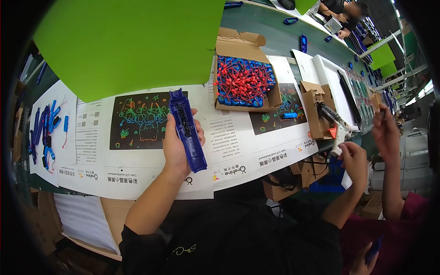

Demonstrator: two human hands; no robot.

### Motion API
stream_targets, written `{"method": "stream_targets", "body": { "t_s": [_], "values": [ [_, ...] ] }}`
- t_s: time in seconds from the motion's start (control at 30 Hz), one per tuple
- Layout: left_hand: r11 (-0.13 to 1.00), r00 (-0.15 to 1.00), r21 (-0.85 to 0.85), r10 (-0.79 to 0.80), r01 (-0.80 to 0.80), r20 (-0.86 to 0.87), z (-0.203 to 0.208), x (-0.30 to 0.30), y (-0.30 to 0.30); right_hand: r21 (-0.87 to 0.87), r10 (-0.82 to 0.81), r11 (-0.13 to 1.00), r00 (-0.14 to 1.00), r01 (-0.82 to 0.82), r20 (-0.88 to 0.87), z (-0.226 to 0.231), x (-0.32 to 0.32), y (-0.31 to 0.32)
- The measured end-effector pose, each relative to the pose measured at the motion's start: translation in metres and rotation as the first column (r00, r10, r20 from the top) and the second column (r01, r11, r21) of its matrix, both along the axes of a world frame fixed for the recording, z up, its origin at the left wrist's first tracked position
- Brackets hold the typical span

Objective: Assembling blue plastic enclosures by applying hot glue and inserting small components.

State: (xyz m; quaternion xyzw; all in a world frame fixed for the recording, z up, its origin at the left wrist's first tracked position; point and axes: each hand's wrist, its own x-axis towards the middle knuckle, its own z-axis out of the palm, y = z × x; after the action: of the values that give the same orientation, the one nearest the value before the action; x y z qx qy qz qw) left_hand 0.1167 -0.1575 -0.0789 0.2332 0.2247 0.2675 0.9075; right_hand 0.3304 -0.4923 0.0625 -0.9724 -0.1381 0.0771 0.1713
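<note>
My left hand (178, 145) is closed around a long dark-blue plastic housing (188, 133), tilted with its hollow side up. Black parts and wiring show inside the housing. On the right, my right hand (354, 158) has its fingers closed on the handle end of a white glue gun (341, 133) with an orange-red trigger. The front of the glue gun leans toward a small open cardboard box (319, 121). Beyond my left hand stands a carton (271, 103) packed with blue battery cells (247, 98) with tangled red leads.
A green panel (128, 46) rises at the back left. Printed sheets (151, 176) cover the bench; blue housings and cells (48, 130) lie at the left, with a loose blue cell (289, 115) near the carton. At right, a co-worker's raised hand (385, 130) is close to mine. Circuit boards (362, 98) lie beyond.
</note>
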Motion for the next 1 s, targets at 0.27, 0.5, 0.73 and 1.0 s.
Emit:
{"method": "stream_targets", "body": {
  "t_s": [0.27, 0.5, 0.73, 1.0],
  "values": [
    [0.999, 0.998, 0.013, 0.048, -0.048, -0.044, -0.005, -0.005, 0.006, -0.014, 0.681, 0.723, 0.716, -0.69, -0.152, 0.024, -0.044, 0.072],
    [1.0, 0.999, 0.001, 0.023, -0.023, -0.037, 0.002, 0.003, 0.005, 0.224, 0.872, 0.48, 0.488, -0.848, -0.018, 0.049, -0.043, 0.077],
    [1.0, 0.999, 0.015, -0.026, 0.026, -0.033, -0.004, -0.003, 0.006, -0.009, 0.181, 0.982, 0.963, -0.187, -0.199, -0.043, 0.015, 0.108],
    [0.998, 0.997, 0.031, -0.058, 0.06, -0.057, 0.0, -0.001, 0.002, 0.012, -0.054, 0.999, 0.994, 0.053, 0.09, -0.125, 0.038, 0.123]
  ]
}}
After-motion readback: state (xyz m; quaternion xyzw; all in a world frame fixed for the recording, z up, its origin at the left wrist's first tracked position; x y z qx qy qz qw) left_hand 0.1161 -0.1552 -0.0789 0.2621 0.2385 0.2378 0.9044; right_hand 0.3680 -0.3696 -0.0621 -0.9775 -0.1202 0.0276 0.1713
